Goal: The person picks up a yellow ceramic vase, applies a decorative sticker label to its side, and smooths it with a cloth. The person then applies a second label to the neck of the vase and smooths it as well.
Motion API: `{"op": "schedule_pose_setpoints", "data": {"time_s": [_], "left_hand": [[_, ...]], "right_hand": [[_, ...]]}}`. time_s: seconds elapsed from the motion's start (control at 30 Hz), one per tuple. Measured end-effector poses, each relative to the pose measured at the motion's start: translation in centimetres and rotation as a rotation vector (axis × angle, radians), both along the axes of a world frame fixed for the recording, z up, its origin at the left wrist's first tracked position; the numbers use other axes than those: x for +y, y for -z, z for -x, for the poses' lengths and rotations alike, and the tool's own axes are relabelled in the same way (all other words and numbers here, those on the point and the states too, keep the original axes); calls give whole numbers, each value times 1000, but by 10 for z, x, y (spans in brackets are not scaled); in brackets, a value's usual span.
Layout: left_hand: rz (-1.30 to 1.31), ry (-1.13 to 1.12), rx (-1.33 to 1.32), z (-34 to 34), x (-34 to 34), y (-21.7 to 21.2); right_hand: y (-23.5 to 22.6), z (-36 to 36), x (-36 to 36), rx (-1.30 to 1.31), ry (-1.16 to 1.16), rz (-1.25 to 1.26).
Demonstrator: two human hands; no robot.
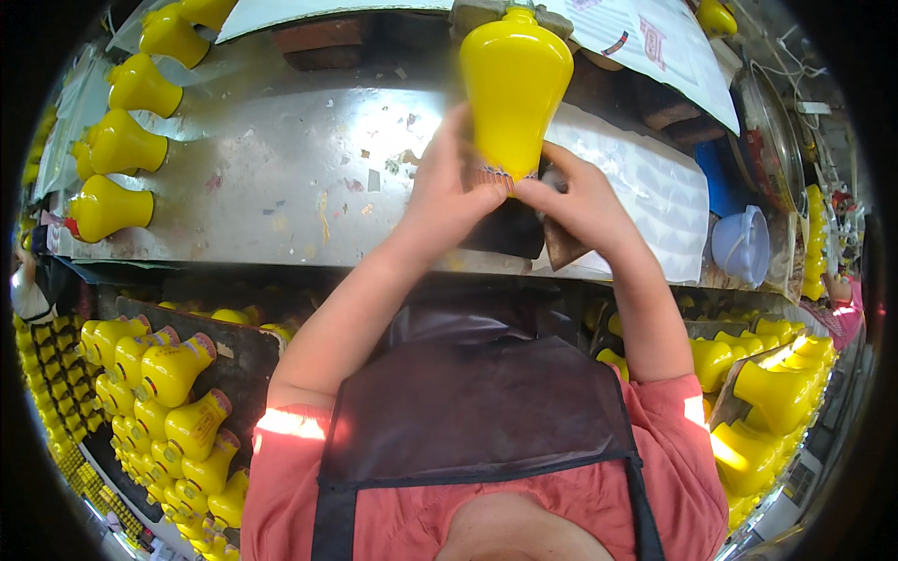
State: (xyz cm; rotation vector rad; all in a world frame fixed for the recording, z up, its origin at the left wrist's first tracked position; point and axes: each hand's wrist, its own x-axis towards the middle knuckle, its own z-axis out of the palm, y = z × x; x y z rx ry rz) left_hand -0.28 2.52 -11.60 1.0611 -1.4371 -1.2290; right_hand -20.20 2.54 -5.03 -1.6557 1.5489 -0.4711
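Note:
A glossy yellow bottle [516,84] lies lengthwise before me over the metal worktable [281,168], its broad shoulder and narrow neck pointing away. Its neck end meets a grey support block [468,17]. Around the narrower base, nearest me, runs a patterned band [496,176]. My left hand [449,182] is closed on the left side of that base, thumb pressed against the band. On the other side my right hand [580,196] grips it, thumb near the left one; its fingers are partly hidden. Below the right hand is a brown block [563,248].
Several plain yellow bottles [114,208] stand along the table's left side. Decorated bottles [178,369] are stacked at lower left, more yellow bottles [772,393] at lower right. White sheets [655,187] and a pale blue bucket [741,245] are on the right. Bricks [323,39] lie at the back.

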Motion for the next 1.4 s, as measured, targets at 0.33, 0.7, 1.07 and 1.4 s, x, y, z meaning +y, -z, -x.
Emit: {"op": "schedule_pose_setpoints", "data": {"time_s": [0.33,0.7,1.07,1.4], "left_hand": [[-31,-36,27,4,5,-3],[58,-62,-42,1,8,3],[431,-189,-571,9,7,-7],[498,-191,-603,4,3,2]], "right_hand": [[-44,-17,-7,326,-416,685],[-55,-25,-7,422,-473,943],[-19,7,11,354,-209,884],[1,12,18,292,-95,914]]}}
